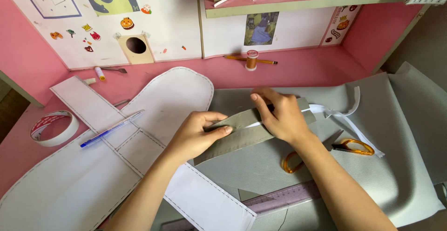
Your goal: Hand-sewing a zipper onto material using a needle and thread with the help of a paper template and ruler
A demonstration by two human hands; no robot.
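Here, at far left, a roll of tape (54, 127) lies on the pink counter (316, 68), then a blue pen (111, 129) on the white pattern piece (70, 184). The left hand (198, 135) has its grip pinched on a folded grey fabric strip (242, 135); the right hand (279, 114) presses it, seemingly closed too. Orange-handled scissors (347, 147) rest on grey fabric (400, 133).

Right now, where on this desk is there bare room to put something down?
The pink desk is bare right of the thread spool, and between the tape roll and the glue stick. The grey fabric is free at far right. It is crowded around both hands, left and right, on the folded strip, with scissors and ruler close.
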